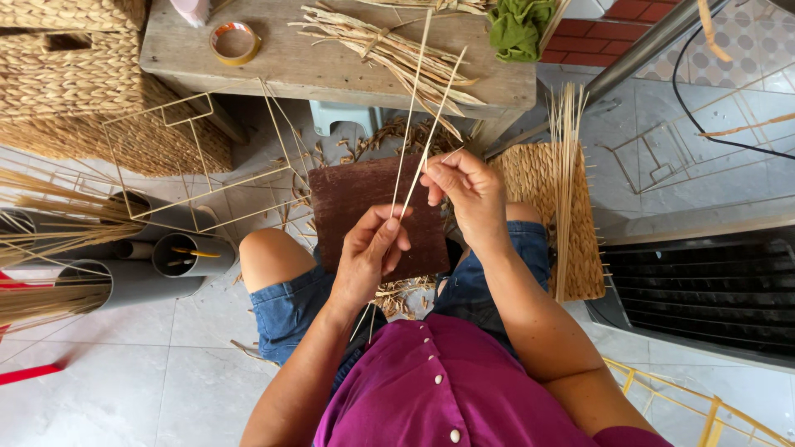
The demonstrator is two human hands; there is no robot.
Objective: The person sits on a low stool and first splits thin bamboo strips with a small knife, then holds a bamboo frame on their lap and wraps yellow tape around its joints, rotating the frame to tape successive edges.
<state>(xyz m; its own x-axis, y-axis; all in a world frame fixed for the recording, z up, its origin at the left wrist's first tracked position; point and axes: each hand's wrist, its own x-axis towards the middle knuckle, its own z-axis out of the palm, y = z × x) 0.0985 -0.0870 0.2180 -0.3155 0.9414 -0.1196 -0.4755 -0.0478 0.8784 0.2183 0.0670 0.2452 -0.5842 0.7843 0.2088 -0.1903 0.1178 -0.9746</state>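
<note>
My left hand (370, 252) pinches the lower part of two thin pale reed strips (416, 116) that rise toward the wooden bench. My right hand (464, 192) grips the same strips a little higher, fingers curled round them. Both hands hover over a dark brown board (356, 194) lying across my knees. A partly woven straw mat (584, 248) with upright reeds leans at my right knee.
A low wooden bench (273, 62) ahead carries a tape roll (234, 42), a bundle of dried straw (389, 50) and a green cloth (517, 29). Grey pipes (178, 257) with reeds lie left, beside woven baskets (66, 74) and a wire frame (199, 157).
</note>
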